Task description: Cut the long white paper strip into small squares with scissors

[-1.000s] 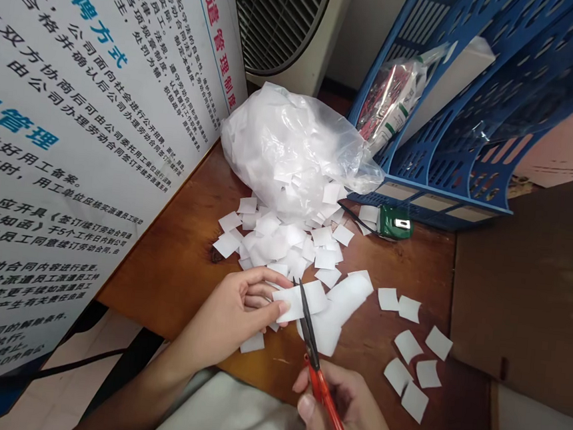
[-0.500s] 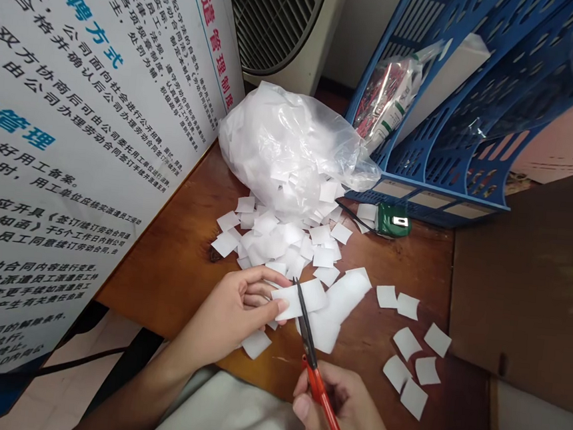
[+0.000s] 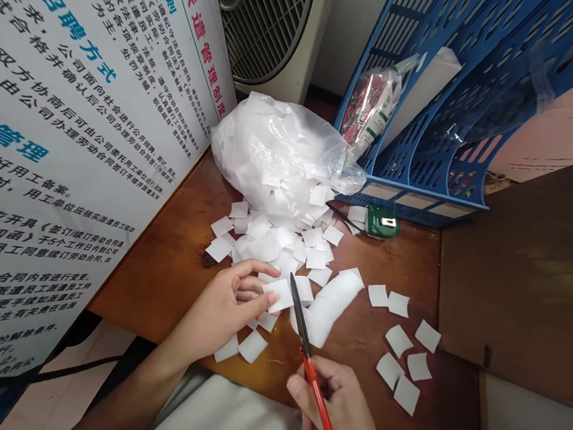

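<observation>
My left hand pinches a small white paper square just above the brown table. My right hand grips red-handled scissors near the table's front edge. Their dark blades are closed and point up beside that square. A longer white paper strip curls on the table just right of the blades. A heap of several cut white squares lies beyond my hands, spilling from a clear plastic bag.
Several loose squares lie at the right. A green tape measure sits before a blue file rack. A printed board stands at the left, a fan behind, and a raised brown surface at the right.
The scissors have closed through the paper. The square in my left hand is now apart from the long strip. Another cut piece has dropped near the table's front edge.
</observation>
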`<state>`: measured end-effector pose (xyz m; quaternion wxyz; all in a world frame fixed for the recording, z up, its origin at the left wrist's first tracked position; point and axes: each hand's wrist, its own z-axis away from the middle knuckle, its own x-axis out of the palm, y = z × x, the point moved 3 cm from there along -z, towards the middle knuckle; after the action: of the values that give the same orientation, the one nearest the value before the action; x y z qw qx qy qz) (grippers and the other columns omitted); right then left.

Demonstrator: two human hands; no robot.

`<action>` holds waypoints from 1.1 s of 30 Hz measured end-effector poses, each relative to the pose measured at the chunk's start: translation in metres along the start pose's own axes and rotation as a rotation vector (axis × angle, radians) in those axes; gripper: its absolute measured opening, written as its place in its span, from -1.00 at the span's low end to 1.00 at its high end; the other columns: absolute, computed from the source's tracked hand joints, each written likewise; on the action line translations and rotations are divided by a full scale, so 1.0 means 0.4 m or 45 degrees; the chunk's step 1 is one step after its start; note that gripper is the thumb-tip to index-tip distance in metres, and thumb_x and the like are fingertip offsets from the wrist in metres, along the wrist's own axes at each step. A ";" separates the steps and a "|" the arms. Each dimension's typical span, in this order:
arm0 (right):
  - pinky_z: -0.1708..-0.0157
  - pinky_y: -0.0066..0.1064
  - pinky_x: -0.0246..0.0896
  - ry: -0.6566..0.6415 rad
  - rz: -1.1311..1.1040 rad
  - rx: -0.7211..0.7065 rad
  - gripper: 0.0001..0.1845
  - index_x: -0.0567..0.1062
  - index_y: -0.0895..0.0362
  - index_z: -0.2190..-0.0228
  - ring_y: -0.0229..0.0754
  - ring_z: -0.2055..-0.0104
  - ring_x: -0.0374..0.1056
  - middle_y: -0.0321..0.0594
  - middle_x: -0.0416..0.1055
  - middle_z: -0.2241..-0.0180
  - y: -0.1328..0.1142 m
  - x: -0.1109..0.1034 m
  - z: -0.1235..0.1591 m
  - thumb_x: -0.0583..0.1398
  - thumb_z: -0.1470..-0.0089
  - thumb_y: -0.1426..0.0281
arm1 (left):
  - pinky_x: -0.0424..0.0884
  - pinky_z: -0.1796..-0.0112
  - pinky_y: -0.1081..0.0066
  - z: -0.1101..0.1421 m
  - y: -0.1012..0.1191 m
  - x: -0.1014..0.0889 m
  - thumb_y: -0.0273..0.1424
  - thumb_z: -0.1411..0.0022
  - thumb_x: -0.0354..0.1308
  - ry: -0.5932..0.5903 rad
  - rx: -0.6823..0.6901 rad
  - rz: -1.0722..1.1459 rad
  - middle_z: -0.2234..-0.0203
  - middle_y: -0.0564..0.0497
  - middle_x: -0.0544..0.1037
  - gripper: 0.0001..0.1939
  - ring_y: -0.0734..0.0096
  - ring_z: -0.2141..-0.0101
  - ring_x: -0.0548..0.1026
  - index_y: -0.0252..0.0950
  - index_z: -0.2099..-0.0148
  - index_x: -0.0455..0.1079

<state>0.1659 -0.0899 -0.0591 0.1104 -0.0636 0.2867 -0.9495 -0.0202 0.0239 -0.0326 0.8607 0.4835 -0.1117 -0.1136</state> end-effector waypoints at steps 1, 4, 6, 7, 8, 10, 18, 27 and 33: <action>0.69 -0.54 0.02 0.013 0.006 -0.002 -0.49 0.31 0.14 0.45 -0.32 0.73 0.17 -0.37 0.22 0.76 -0.005 -0.002 0.005 0.21 -0.13 -0.06 | 0.42 0.33 0.47 0.000 0.005 -0.005 -0.20 -0.32 0.26 0.008 0.003 -0.015 0.41 0.06 0.58 -0.63 0.43 0.41 0.50 -0.21 -0.09 0.34; 0.58 -0.50 0.09 0.095 0.207 -0.095 -0.57 0.32 0.14 0.48 -0.32 0.62 0.18 -0.35 0.22 0.67 -0.018 -0.017 0.024 0.23 -0.13 0.05 | 0.41 0.30 0.45 0.002 0.021 -0.028 -0.15 -0.32 0.25 0.082 0.011 -0.089 0.41 0.07 0.57 -0.59 0.38 0.37 0.52 -0.18 -0.12 0.34; 0.51 -0.49 0.09 0.189 0.464 -0.197 -0.63 0.32 0.14 0.50 -0.31 0.53 0.18 -0.31 0.25 0.59 -0.021 -0.033 0.040 0.24 -0.12 0.14 | 0.40 0.28 0.44 0.002 0.035 -0.049 -0.12 -0.33 0.22 0.173 0.062 -0.151 0.39 0.06 0.60 -0.64 0.34 0.33 0.54 -0.17 -0.06 0.35; 0.49 -0.48 0.09 0.235 0.595 -0.237 -0.65 0.31 0.14 0.51 -0.30 0.51 0.17 -0.30 0.27 0.58 -0.017 -0.042 0.046 0.23 -0.12 0.17 | 0.39 0.27 0.43 0.002 0.042 -0.059 -0.11 -0.34 0.21 0.220 0.099 -0.191 0.37 0.06 0.61 -0.68 0.34 0.32 0.54 -0.18 -0.01 0.35; 0.49 -0.47 0.10 0.281 0.717 -0.264 -0.67 0.31 0.13 0.52 -0.28 0.51 0.17 -0.28 0.28 0.57 -0.010 -0.051 0.052 0.21 -0.13 0.18 | 0.37 0.27 0.44 0.000 0.048 -0.067 -0.11 -0.36 0.19 0.268 0.140 -0.242 0.37 0.06 0.61 -0.71 0.36 0.33 0.53 -0.18 0.03 0.35; 0.48 -0.42 0.16 0.350 0.916 -0.311 -0.71 0.37 0.11 0.48 -0.23 0.51 0.25 -0.25 0.37 0.54 0.012 -0.069 0.057 0.17 -0.17 0.19 | 0.33 0.31 0.44 -0.005 0.060 -0.076 -0.12 -0.38 0.17 0.346 0.213 -0.373 0.39 0.08 0.60 -0.75 0.38 0.37 0.49 -0.19 0.10 0.34; 0.34 -0.34 0.42 0.617 1.333 -0.813 -0.70 0.54 0.04 0.04 -0.06 0.17 0.57 -0.15 0.56 0.07 0.052 -0.116 0.064 0.12 -0.27 0.29 | 0.41 0.14 0.38 -0.034 0.090 -0.054 -0.24 -0.40 0.13 0.394 0.569 -0.711 -0.01 -0.05 0.51 -0.83 0.26 0.11 0.52 -0.21 0.15 0.44; 0.16 -0.28 0.25 0.806 1.158 -1.217 -0.86 0.50 0.10 0.24 -0.12 0.17 0.36 -0.15 0.48 0.25 -0.227 -0.086 0.043 0.12 -0.28 0.43 | 0.42 0.16 0.41 -0.039 0.090 -0.044 -0.24 -0.42 0.12 0.401 0.562 -0.683 0.25 0.02 0.59 -0.83 0.29 0.16 0.57 -0.22 0.14 0.41; -0.18 -0.08 0.04 0.520 1.176 -1.224 -0.61 0.44 0.12 -0.03 -0.01 -0.10 0.25 -0.10 0.45 0.05 -0.313 -0.071 -0.067 0.07 -0.19 0.54 | 0.37 -0.04 0.35 -0.021 0.108 -0.041 -0.31 -0.40 0.14 0.413 0.731 -0.768 -0.09 -0.04 0.50 -0.89 0.22 -0.07 0.48 -0.22 0.18 0.45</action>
<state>0.1667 0.0328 -0.0130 0.4066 0.2027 0.6878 -0.5661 -0.0293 0.0576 -0.0011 0.6263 0.7254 0.1437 -0.2466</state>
